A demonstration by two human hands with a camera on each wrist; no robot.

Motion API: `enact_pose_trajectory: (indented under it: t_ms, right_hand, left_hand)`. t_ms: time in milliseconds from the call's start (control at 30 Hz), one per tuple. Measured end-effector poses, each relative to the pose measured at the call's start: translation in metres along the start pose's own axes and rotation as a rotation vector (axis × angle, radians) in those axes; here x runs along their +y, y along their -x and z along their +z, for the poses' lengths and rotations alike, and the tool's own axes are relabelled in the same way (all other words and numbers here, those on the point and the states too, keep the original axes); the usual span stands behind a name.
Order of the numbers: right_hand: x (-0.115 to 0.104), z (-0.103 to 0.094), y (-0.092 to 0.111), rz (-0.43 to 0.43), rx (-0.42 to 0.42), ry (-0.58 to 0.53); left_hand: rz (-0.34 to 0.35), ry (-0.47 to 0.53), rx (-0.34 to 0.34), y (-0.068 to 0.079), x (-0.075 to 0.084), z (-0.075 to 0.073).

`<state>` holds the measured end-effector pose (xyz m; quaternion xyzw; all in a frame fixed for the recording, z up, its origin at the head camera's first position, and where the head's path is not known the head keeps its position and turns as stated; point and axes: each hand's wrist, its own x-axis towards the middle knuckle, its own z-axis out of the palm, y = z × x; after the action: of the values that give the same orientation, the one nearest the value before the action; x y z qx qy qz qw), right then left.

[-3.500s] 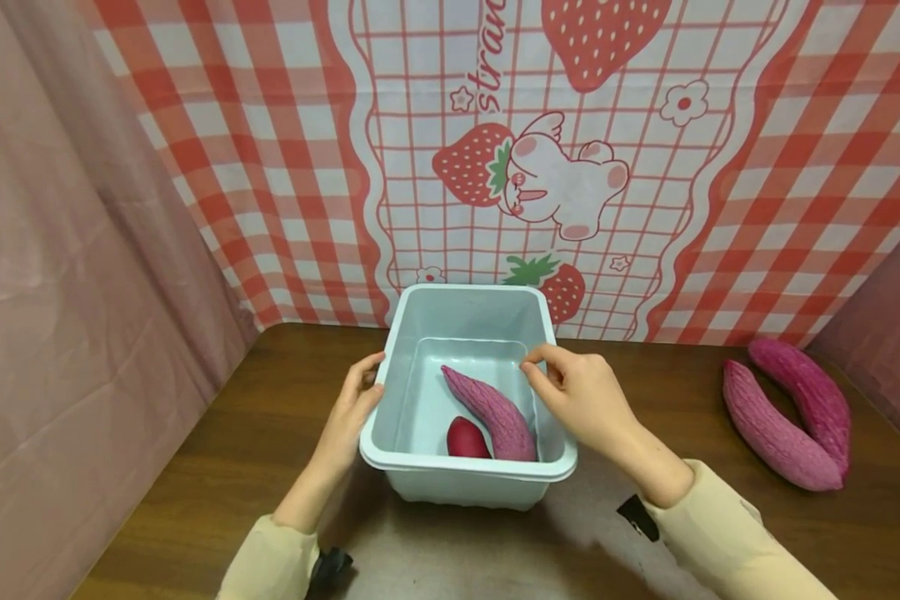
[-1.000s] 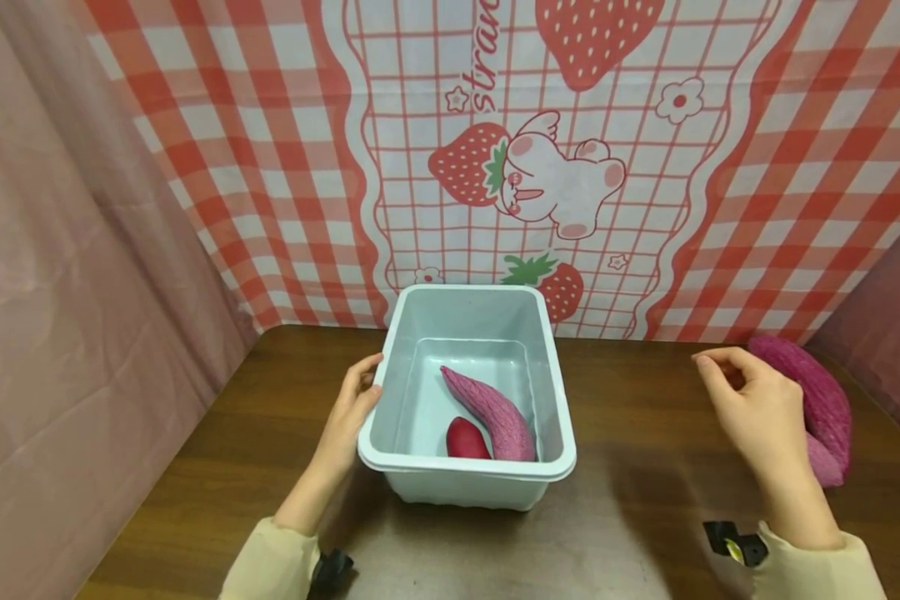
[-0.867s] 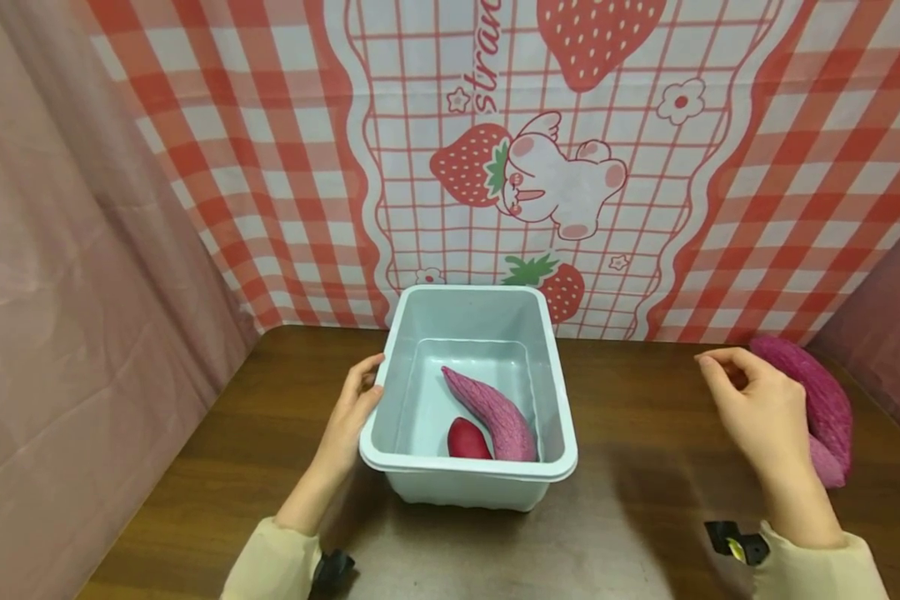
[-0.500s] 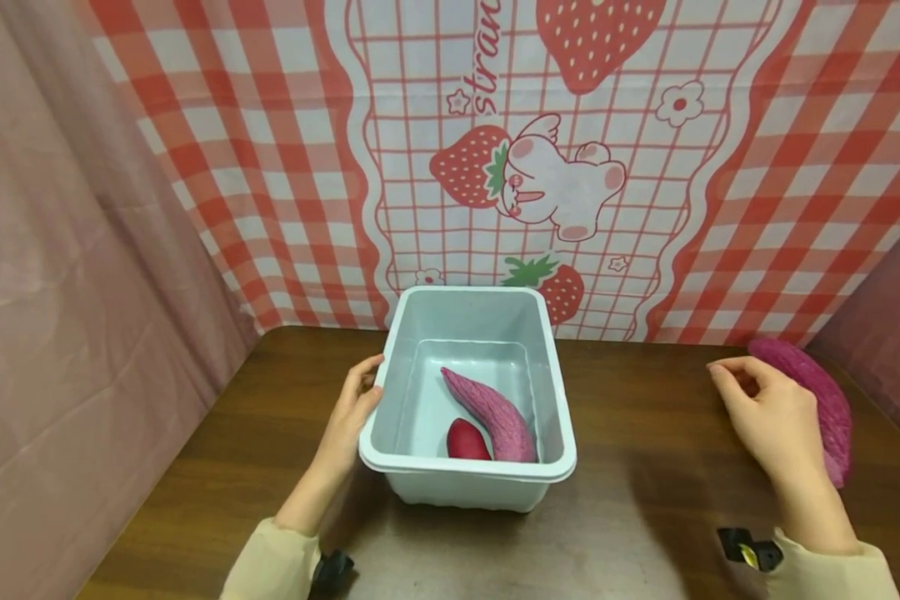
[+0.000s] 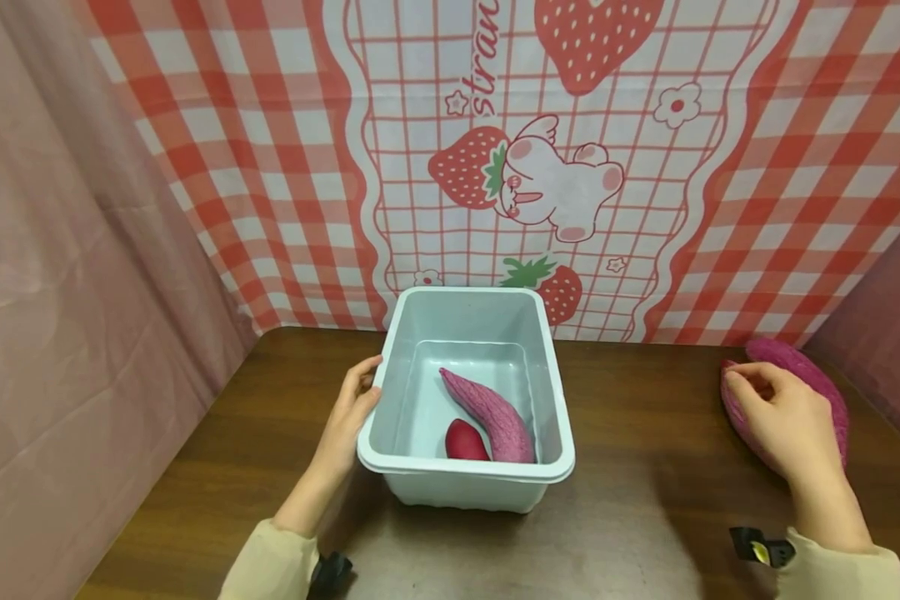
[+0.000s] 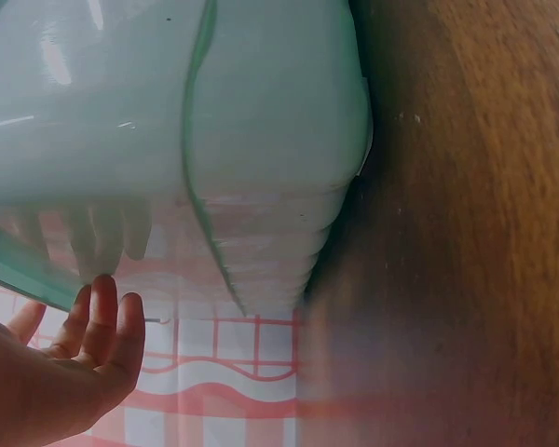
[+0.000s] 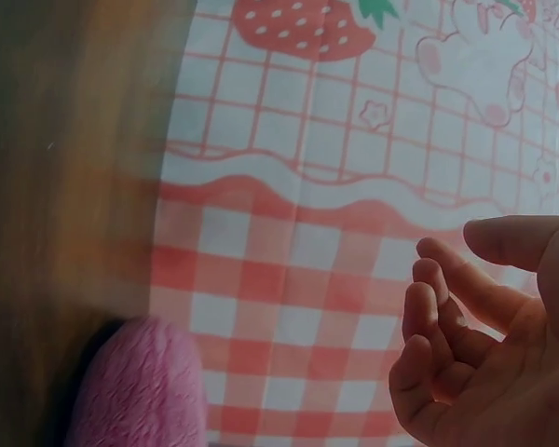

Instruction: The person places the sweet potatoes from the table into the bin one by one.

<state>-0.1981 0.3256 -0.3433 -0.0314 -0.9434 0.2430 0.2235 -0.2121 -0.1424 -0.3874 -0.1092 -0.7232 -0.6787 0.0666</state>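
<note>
A pale blue-grey plastic tub (image 5: 457, 492) stands mid-table. In it lie a curved, wrinkled pink-purple sweet potato (image 5: 495, 412) and a smooth dark red one (image 5: 465, 440), partly behind the near rim. My left hand (image 5: 345, 412) touches the tub's left rim with thumb and fingertips; the left wrist view shows relaxed fingers (image 6: 101, 321) beside its outer wall. Over the right side, my right hand (image 5: 787, 417) hovers, loosely bent, with nothing between thumb and fingers (image 7: 447, 279). Below it, a pale pink sweet potato (image 5: 737, 410) is mostly covered; a brighter magenta one (image 5: 813, 375) lies behind.
Brown wooden table (image 5: 630, 467) extends on both sides of the tub. A red-and-white checked cloth with strawberries (image 5: 292, 167) hangs along the back edge. Pink curtains (image 5: 105, 292) flank the table. Black straps (image 5: 761, 546) show at both wrists.
From the tub's right rim, my right hand has crossed rightward to over the two sweet potatoes, shifting slightly farther right and lower this last second. The left hand and tub stay put.
</note>
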Motion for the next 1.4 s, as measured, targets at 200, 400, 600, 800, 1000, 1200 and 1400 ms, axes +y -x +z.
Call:
enact_pose_trajectory:
  t_ms: [200,400,600,800,1000,1200,1400]
  right_hand:
    - [0.013,-0.002,-0.001,0.013,-0.002,-0.014]
    - [0.022,-0.002,-0.001,0.032,-0.016,-0.024]
    - [0.032,0.001,0.000,0.074,-0.004,-0.109]
    - [0.042,0.005,0.000,0.090,-0.016,-0.096]
    - [0.052,0.011,0.001,0.081,-0.068,-0.029]
    - [0.058,0.014,0.003,0.102,-0.099,-0.037]
    - [0.066,0.014,0.003,0.102,-0.132,-0.008]
  left_hand:
    - [0.008,0.002,-0.003,0.000,0.001,0.000]
    - [0.014,0.001,-0.004,0.000,0.000,0.000]
    - [0.016,0.003,-0.006,0.001,-0.001,0.000]
    - [0.016,0.003,-0.007,0.001,-0.001,-0.001]
    - [0.021,0.009,-0.009,0.001,-0.001,-0.001]
    - [0.021,0.009,-0.013,0.001,-0.001,-0.001]
    - [0.019,0.014,-0.010,0.000,-0.001,0.000]
